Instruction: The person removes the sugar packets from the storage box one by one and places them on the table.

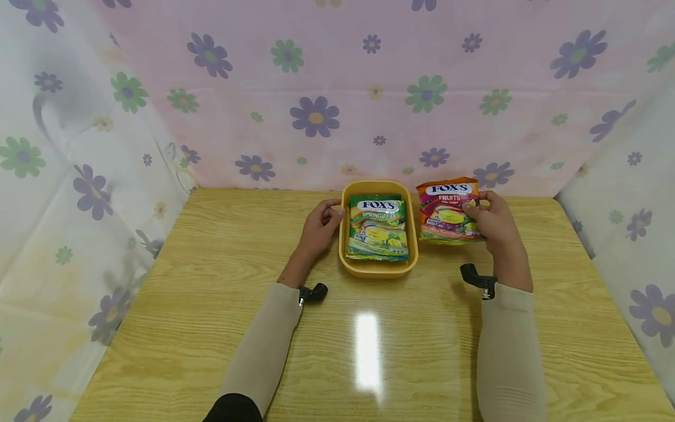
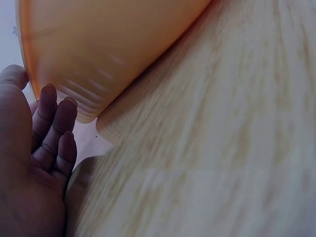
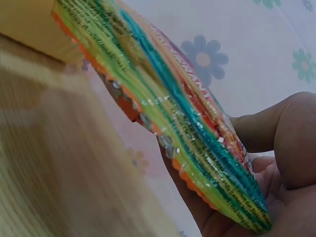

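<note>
A yellow plastic tub (image 1: 378, 271) stands on the table, holding a green Fox's Spring Tea candy bag (image 1: 377, 228). My left hand (image 1: 320, 225) is at its left side, thumb and fingertips touching near the rim. In the left wrist view, the loosely bent fingers (image 2: 65, 116) lie along the outer wall. Just right of the tub, my right hand (image 1: 494, 220) grips an orange and purple Fox's Fruits candy bag (image 1: 448, 214) by its right edge. Thumb in front and fingers behind, it keeps the bag tilted upright, as the right wrist view shows from below.
The wood-grain table (image 1: 422, 340) carries a bright light reflection in front of the tub. A flowered cloth (image 1: 316, 76) hangs right behind the tub and bag, with more at both sides. Each wrist wears a small black camera mount (image 1: 477, 280).
</note>
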`<state>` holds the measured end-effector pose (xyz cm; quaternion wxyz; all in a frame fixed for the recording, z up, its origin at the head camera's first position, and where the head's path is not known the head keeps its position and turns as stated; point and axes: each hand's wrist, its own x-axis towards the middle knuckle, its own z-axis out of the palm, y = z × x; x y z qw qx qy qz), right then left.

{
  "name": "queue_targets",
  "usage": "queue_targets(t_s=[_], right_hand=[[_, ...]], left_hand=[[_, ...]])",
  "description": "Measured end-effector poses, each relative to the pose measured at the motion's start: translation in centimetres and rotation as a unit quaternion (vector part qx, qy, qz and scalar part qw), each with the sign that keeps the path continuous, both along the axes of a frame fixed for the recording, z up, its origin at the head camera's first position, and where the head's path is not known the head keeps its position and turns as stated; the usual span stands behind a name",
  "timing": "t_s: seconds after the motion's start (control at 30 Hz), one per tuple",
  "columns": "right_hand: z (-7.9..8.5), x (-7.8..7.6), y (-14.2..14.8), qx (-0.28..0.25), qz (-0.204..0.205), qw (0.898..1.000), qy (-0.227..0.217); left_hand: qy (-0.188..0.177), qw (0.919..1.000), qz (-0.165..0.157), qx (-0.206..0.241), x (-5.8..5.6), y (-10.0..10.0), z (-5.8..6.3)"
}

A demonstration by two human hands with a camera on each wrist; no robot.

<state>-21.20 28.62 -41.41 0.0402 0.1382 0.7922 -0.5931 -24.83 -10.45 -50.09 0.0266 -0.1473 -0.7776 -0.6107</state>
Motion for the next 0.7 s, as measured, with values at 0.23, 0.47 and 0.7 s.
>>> queue_targets(t_s=[0.23,0.47,0.7], right_hand=[[-1.8,-0.5,0.5,0.001,-0.001,1.0,-0.007],[-3.4,-1.1,0.6,-0.003,0.003,1.0,-0.018],[-4.3,-1.4,0.5,-0.007,0.01,1.0,-0.022]], left_hand=[[-0.002,1.0,0.003,0.002,0.0,0.0,-0.1],[0.004,1.0,-0.002,0.0,-0.1,0.1,-0.1],[0.005,1.0,-0.002,-0.001,-0.1,0.1,-0.1]])
